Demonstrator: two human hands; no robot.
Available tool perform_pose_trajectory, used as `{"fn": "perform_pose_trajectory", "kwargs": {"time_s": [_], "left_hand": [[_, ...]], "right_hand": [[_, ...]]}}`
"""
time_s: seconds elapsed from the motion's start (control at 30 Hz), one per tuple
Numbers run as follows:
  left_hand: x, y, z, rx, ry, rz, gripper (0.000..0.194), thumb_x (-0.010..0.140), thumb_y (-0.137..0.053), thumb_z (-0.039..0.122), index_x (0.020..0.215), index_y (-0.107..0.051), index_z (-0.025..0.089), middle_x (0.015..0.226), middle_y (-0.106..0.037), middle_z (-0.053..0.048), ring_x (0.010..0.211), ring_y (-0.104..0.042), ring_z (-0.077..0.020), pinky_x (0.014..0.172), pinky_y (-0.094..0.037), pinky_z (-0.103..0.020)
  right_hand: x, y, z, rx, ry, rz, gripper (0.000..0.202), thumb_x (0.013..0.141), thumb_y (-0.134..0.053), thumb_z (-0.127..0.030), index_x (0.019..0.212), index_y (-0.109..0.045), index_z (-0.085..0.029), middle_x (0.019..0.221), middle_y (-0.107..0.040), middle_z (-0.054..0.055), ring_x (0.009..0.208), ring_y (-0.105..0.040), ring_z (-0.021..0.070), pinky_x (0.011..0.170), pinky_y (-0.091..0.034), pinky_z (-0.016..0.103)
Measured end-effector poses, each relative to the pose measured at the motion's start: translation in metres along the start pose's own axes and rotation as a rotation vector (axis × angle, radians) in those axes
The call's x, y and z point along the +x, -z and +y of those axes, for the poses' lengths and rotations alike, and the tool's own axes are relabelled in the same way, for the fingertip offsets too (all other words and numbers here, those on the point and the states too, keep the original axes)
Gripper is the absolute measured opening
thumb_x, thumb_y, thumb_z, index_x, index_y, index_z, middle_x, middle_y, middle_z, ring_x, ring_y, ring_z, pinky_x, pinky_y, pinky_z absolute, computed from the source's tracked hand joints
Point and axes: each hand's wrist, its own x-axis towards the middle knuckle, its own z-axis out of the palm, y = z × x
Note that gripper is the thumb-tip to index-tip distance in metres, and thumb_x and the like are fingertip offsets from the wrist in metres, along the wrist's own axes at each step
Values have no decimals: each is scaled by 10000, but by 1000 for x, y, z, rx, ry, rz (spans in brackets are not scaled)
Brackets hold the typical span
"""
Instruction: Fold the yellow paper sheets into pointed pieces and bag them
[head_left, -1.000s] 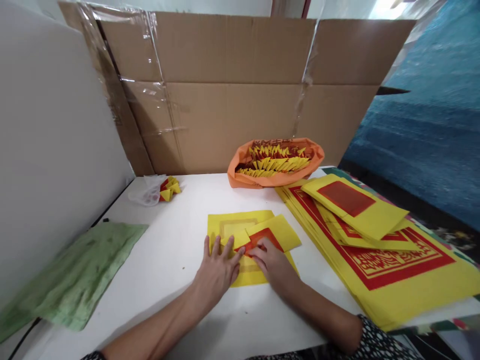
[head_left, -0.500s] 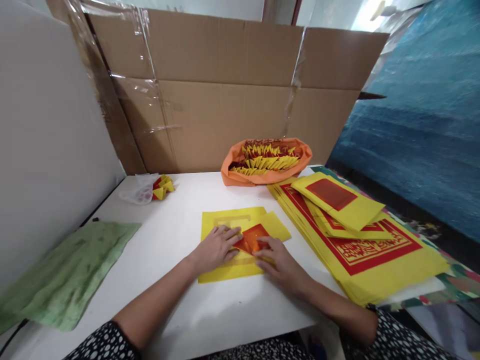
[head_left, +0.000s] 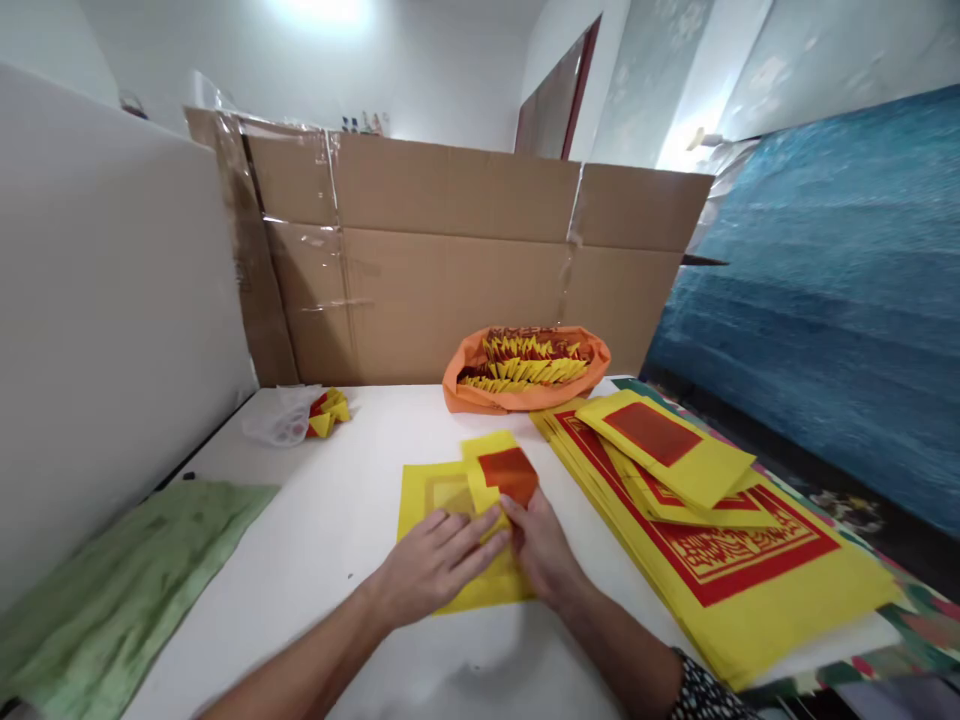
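Note:
Between thumb and fingers, my right hand [head_left: 544, 548] grips a small yellow joss paper sheet [head_left: 507, 474] with a red-orange square on it. The sheet is tilted over a larger yellow sheet [head_left: 484, 592] that lies on the white table. My left hand [head_left: 435, 562] rests across the larger sheet with its fingers stretched out, the tips touching the lower edge of the small sheet near my right thumb. Part of the larger sheet is hidden under my hands.
An orange bag [head_left: 480, 402] full of folded yellow-red pieces stands at the back. Stacked yellow sheets [head_left: 735, 640] with red prints lie right. A clear plastic bag [head_left: 281, 425], a folded yellow-red piece [head_left: 330, 412] and a green cloth [head_left: 142, 580] are left. Cardboard [head_left: 450, 290] stands behind.
My right hand has lifted and turned the small sheet, now gripping its lower corner. My left hand has shifted toward its lower edge with fingers straighter. The camera view has tipped upward.

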Motion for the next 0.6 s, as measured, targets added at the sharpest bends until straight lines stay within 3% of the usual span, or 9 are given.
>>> {"fn": "perform_pose_trajectory", "kwargs": {"time_s": [0.1, 0.17, 0.2, 0.3, 0.37, 0.5, 0.6], "left_hand": [[-7, 12, -17, 76, 27, 75, 512, 919, -527, 124, 1399, -453, 285, 1440, -483, -75, 1135, -503, -230, 930, -400, -377], [-10, 14, -31, 84, 123, 46, 521, 909, -528, 106, 1391, -464, 295, 1443, -476, -89, 1269, -428, -269, 1006, -350, -440], [-11, 14, -37, 60, 144, 1, 483, 912, -517, 101, 1361, -499, 276, 1442, -475, -95, 1313, -393, -287, 1033, -331, -471], [-13, 5, -42, -95, 107, -170, 271, 942, -473, 131, 1140, -645, 199, 1390, -534, -85, 1342, -391, -295, 1076, -333, -489], [-14, -5, -35, -249, 86, -249, 236, 964, -449, 167, 1027, -675, 186, 1285, -619, -71, 1285, -477, -250, 1082, -375, -428], [-20, -19, -20, -578, 227, -296, 308, 965, -392, 141, 1078, -674, 190, 1175, -683, -73, 1169, -592, -181, 1022, -460, -320], [-25, -26, -24, -811, 493, -292, 334, 913, -442, 123, 1132, -673, 226, 1173, -691, -50, 1102, -636, -193, 952, -500, -309]], "right_hand": [[16, 10, -31, -192, -137, -285, 464, 763, -739, -352, 1179, -562, -248, 1109, -689, 47, 988, -659, 225, 907, -488, 405], [28, 24, -50, -450, -250, -512, 433, 805, -674, -340, 1215, -579, -237, 1148, -679, 53, 1010, -651, 242, 924, -473, 420], [34, 32, -56, -646, -239, -555, 390, 830, -628, -308, 1212, -596, -238, 1157, -676, 44, 1031, -639, 241, 932, -465, 408], [52, 53, -61, -1294, -110, -454, 366, 808, -578, -158, 1153, -652, -258, 1105, -691, 25, 1039, -616, 235, 919, -447, 357], [57, 60, -54, -1523, -65, -339, 454, 759, -610, -97, 1187, -641, -247, 1099, -673, 64, 1060, -588, 264, 927, -423, 380], [46, 58, -30, -1610, 82, -216, 500, 724, -707, -129, 1209, -627, -219, 1151, -567, 115, 1137, -484, 309, 991, -344, 454], [28, 50, -10, -1426, 201, -368, 488, 685, -808, -305, 1140, -638, -256, 1039, -539, 43, 991, -517, 232, 899, -420, 358]]}}
